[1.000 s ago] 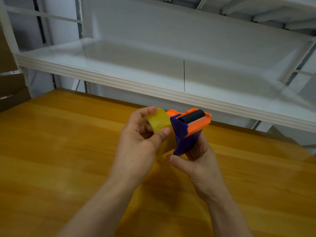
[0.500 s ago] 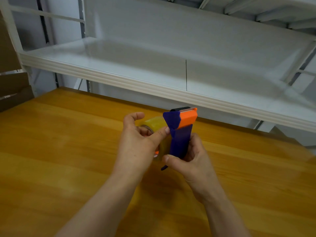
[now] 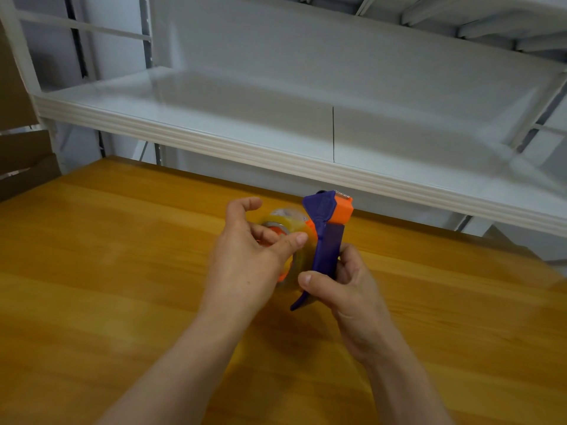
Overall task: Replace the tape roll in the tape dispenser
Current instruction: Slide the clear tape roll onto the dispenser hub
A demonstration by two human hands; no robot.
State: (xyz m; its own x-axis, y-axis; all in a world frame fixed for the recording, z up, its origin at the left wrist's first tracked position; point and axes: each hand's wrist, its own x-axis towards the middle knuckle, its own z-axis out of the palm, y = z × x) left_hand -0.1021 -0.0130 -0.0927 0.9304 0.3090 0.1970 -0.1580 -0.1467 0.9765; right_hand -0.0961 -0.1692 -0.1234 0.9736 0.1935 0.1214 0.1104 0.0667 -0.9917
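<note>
Since a second ago we have turned the dispenser (image 3: 326, 243) so its orange head points up, and the tape roll (image 3: 288, 222) sits closer against its side. Our right hand (image 3: 346, 289) curls round the purple handle. Our left hand (image 3: 245, 259) pinches the roll, thumb on the rim, fingers in the core. We judge the roll nearly seated, with threading still left.

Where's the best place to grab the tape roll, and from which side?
I'd take the tape roll by its outer rim, coming from the left. That face is open, while the purple frame of the tape dispenser covers its right side and the right hand grips the handle below.
</note>
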